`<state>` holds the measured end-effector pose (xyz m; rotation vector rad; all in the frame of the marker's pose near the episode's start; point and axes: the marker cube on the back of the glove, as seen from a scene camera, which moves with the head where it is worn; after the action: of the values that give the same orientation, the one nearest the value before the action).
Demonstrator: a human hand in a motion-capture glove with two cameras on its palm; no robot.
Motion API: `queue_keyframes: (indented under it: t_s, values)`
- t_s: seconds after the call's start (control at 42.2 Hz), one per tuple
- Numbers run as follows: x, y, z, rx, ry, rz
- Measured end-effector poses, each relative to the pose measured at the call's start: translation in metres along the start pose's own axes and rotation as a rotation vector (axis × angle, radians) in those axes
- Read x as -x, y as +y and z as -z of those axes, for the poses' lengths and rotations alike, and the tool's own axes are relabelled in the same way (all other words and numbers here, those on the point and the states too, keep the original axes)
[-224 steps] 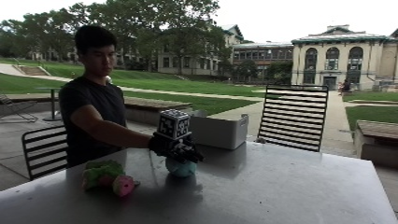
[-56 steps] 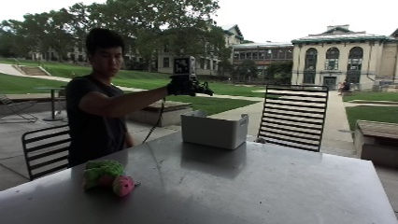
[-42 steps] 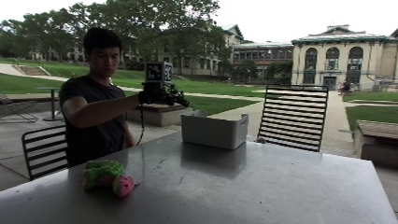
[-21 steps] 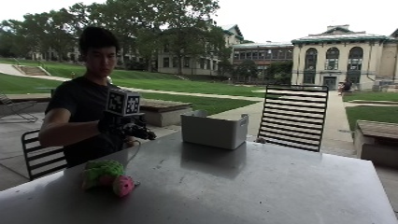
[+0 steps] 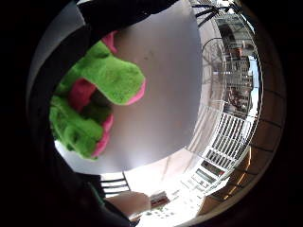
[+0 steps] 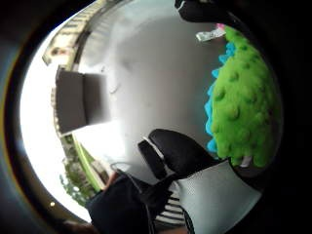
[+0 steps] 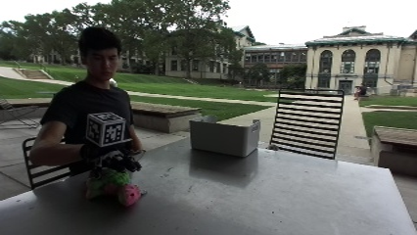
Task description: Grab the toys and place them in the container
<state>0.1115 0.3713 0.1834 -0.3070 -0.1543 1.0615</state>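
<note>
While the gloved right hand (image 7: 112, 157) tops it, the plush toy (image 7: 112, 185) (bumpy green, pink-tipped) lies tabled.

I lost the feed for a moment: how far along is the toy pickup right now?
Done: nothing visibly in the grey container; its inside is hidden from view. In hand: the gloved right hand is directly over the green and pink plush toy on the table; a grip isn't confirmed. Left: lifting it and carrying it to the container.

Outside view: set across the table (image 7: 273, 196), facing the seated person, container (image 7: 224, 136) mid-frame. Both palm views: looking from the gloved right hand (image 7: 110, 157), close over the green plush toy (image 5: 102, 90). All share toy and tabletop.
</note>
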Motion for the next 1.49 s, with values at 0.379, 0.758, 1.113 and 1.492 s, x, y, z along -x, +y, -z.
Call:
queue_keyframes:
  t_s: [0.379, 0.758, 1.113, 1.492]
  values:
    - [-0.023, -0.003, -0.037, 0.052, 0.042, -0.084]
    - [-0.026, -0.007, -0.037, -0.046, -0.015, -0.120]
    - [-0.015, -0.012, -0.022, -0.168, -0.053, -0.198]
    - [0.059, -0.026, 0.119, -0.301, -0.076, -0.101]
